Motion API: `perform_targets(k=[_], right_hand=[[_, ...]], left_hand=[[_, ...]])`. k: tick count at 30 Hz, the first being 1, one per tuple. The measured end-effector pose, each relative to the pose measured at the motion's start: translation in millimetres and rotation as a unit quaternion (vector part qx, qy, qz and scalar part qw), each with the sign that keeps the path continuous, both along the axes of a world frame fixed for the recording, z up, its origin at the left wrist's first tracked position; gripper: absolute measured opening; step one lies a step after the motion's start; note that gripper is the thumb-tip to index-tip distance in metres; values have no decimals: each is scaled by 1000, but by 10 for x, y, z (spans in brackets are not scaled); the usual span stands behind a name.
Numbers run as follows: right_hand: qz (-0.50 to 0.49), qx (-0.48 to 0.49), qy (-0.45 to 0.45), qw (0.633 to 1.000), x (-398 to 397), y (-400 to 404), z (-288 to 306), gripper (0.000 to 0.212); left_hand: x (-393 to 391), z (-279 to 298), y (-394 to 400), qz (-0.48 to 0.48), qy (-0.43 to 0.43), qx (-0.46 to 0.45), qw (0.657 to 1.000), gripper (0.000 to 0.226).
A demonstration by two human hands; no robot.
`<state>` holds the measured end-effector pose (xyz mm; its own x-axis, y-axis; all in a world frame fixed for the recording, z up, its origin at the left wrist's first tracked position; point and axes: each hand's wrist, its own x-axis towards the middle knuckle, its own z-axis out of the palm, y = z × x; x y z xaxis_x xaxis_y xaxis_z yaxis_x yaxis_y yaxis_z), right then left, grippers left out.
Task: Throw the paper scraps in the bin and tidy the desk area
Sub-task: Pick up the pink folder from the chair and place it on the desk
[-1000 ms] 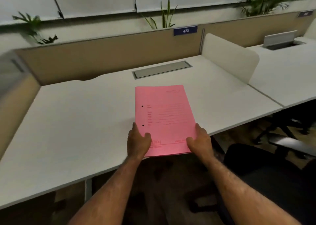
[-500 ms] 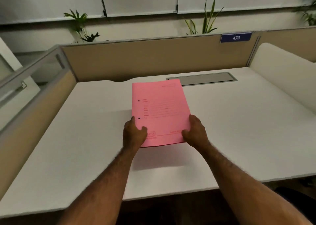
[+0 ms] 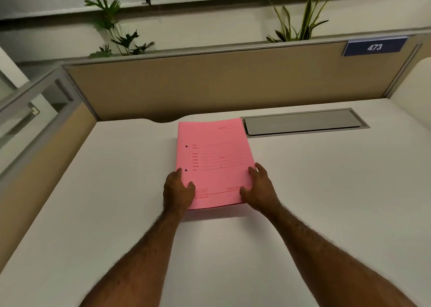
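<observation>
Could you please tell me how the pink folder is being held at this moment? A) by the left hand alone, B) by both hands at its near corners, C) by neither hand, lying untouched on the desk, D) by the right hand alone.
B: the left hand and the right hand each grip a near corner of the pink folder over the white desk.

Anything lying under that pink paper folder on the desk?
Only the white desk shows around the pink paper folder. Left hand and right hand grip its near corners. Whatever lies beneath or inside it is covered.
</observation>
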<state>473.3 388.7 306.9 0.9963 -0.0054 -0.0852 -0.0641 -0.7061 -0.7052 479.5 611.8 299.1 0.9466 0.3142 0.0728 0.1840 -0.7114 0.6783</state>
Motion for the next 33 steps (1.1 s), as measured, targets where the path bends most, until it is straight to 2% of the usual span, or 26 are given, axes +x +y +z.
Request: perform_targets(k=[10,13,16,18,21,26,33], right_hand=[[32,-48,42,997,837,84,-428,77],[67,-144,24,987,956,93,-552,84],[112,-216,25,970,957,65,-675,85],[126,-231,32,964,917,43,-705,83],[124,-235,28,964,853,39,-628,82],[108,-228,-8,968,636,83,-332,81],[91,-222,-55,969,-11,186,57,79]], left_hand=[[870,-301,56,-6,30,53,998,46],[1003,-388,71,-4,66,131,989,46],[987,-512,73,-81,108,253,958,56],[905,-578,70,-121,126,280,944,65],[811,-541,69,-135,128,279,942,69],[630,-213,17,-128,91,241,958,66],[-46,156,35,-116,42,223,967,63]])
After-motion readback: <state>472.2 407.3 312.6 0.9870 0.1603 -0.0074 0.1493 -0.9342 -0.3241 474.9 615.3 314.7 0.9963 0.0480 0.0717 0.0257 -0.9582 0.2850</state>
